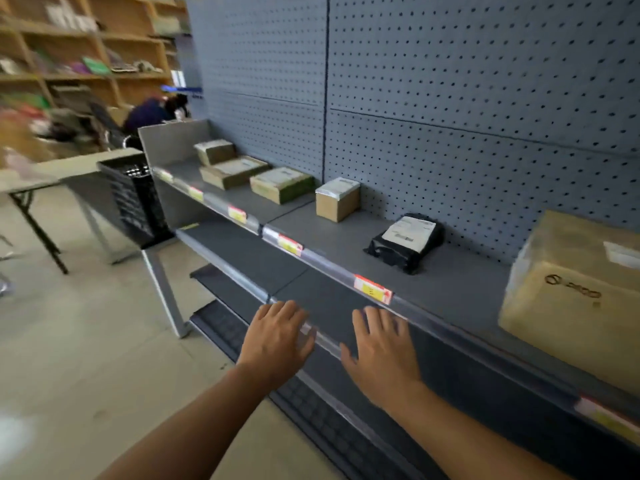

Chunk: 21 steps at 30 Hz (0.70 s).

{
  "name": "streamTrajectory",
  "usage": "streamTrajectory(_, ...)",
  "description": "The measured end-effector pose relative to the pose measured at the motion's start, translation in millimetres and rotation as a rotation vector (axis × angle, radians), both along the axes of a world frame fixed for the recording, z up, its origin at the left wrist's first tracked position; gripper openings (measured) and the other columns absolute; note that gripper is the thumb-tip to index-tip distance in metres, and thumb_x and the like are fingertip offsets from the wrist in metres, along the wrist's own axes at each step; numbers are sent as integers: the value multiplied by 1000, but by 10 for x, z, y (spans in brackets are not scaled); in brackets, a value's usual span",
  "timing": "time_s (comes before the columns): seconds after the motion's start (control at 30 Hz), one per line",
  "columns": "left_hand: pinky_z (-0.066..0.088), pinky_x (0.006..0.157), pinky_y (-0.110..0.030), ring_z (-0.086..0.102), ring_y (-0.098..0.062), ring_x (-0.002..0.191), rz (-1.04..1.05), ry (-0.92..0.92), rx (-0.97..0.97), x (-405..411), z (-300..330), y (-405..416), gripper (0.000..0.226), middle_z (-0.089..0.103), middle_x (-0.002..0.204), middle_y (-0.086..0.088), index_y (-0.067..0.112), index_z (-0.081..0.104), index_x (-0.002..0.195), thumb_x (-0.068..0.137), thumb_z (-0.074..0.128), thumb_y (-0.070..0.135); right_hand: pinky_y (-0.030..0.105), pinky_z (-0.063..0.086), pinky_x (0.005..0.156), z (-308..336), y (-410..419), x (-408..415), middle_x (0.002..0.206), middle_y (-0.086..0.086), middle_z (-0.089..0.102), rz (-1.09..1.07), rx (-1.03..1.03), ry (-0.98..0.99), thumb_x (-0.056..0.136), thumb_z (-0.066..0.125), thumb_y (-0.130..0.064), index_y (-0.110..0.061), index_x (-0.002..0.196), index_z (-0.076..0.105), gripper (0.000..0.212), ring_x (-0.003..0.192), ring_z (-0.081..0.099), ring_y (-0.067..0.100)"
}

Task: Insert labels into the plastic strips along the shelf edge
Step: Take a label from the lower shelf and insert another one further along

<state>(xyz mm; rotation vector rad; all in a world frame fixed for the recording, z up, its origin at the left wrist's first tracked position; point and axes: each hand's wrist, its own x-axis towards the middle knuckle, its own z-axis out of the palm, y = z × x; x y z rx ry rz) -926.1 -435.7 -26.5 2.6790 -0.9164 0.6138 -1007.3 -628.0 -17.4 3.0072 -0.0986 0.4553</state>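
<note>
A grey metal shelf (460,292) carries a clear plastic strip (332,265) along its front edge, with several red-and-yellow labels (372,288) sitting in it. The shelf below has its own clear strip (327,342). My left hand (277,336) rests flat at that lower strip with fingers spread, its fingertips over a small pale patch on the strip, possibly a label. My right hand (382,351) hovers palm down just right of it, fingers apart, holding nothing I can see.
Cardboard boxes (337,199), a black parcel (407,242) and a large box (575,292) stand on the upper shelf against grey pegboard (450,98). A black crate (133,199) and a folding table (31,178) stand left. A seated person (149,110) is far back.
</note>
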Motion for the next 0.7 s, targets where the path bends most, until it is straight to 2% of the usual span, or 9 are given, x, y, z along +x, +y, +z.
streamTrajectory(0.07,48,88,-35,61,-16,98,76,22,-2,167,-22,539,32,64,104,9,30,67,109,90,51,51,49,46,92,-22,477,343,121,9,57,67,-3,-5,90,52,-54,-9,133,53,62,107,54,29)
streamTrajectory(0.17,47,86,-36,59,-16,94,193,38,9,427,-117,1322,35,62,100,9,30,65,106,93,43,54,48,46,93,-64,1143,834,122,8,58,161,8,-4,91,51,-54,-11,134,53,61,108,55,29)
streamTrajectory(0.33,48,84,-35,62,-18,92,376,74,-6,774,-285,2383,35,65,99,8,29,68,98,90,44,54,46,48,78,-173,2069,1534,106,9,61,263,-2,-1,85,51,-52,-10,117,60,54,93,58,30)
streamTrajectory(0.53,53,80,-34,64,-16,86,472,77,-37,1329,-393,3087,32,66,96,10,30,69,100,88,49,51,47,48,81,-311,2836,2391,110,8,60,374,-8,53,87,59,-53,-12,122,58,54,99,58,30)
streamTrajectory(0.7,52,81,-33,63,-13,86,481,84,-25,2111,-492,3374,31,66,98,11,32,68,103,89,48,51,45,50,77,-489,3152,3332,101,6,60,421,1,42,83,64,-50,-12,113,61,48,91,58,29)
